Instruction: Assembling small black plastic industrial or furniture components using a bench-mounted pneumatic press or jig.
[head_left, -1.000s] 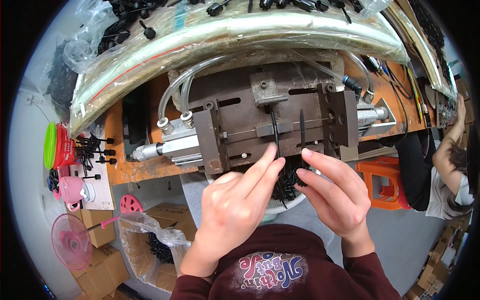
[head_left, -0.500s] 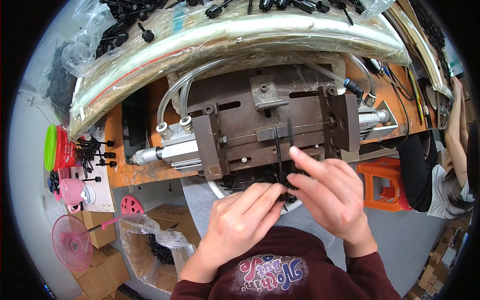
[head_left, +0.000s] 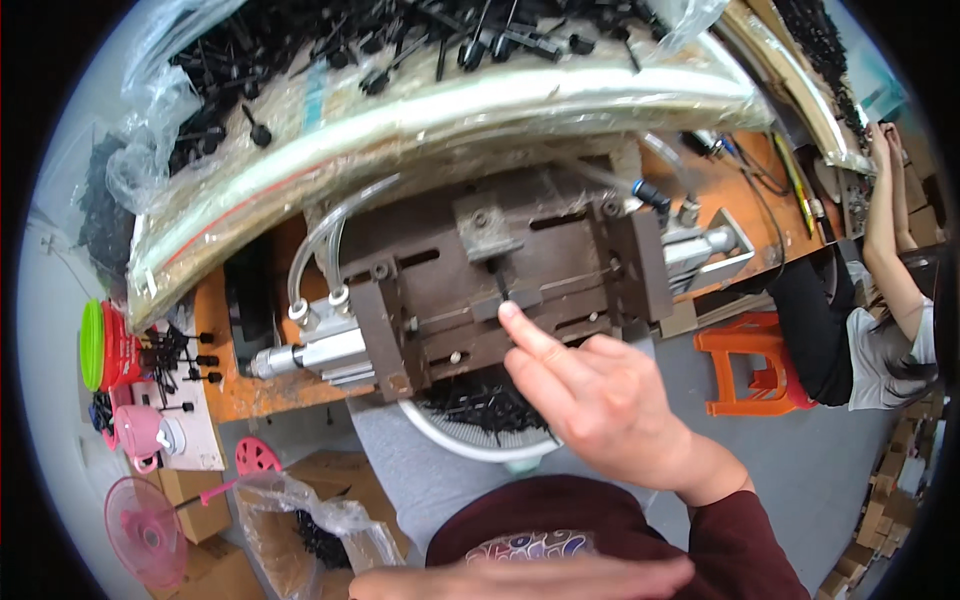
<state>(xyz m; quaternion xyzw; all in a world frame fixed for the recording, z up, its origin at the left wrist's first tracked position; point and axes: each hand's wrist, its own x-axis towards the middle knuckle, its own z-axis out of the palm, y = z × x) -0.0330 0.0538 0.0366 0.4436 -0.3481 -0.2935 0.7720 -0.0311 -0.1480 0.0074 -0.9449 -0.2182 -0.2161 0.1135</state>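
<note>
My right hand (head_left: 605,395) is over the front of the brown metal clamping fixture (head_left: 445,340). Its index finger is stretched out, with the tip at a thin black rod (head_left: 503,282) in the fixture's middle. The rod lies across a small dark block, below the grey metal stop (head_left: 485,225); the fingertip hides its near end. No object shows in this hand. Low in the view, my left hand (head_left: 540,578) is seen edge-on and blurred, fingers stretched to the right, apart from the fixture. Beneath the fixture stands a white-rimmed basket (head_left: 450,447) with many black parts.
Black knobbed parts (head_left: 380,45) lie heaped on a plastic-wrapped tray edge (head_left: 420,105) behind the fixture. Air cylinders (head_left: 335,355) and clear hoses flank it. A pink fan (head_left: 145,530) and a lined carton (head_left: 290,520) stand left; an orange stool (head_left: 745,365) and another person (head_left: 885,330) are right.
My hands have parted. The left dropped toward my body; the right moved up and left to the rod in the fixture. The whole view shifted, uncovering the basket.
</note>
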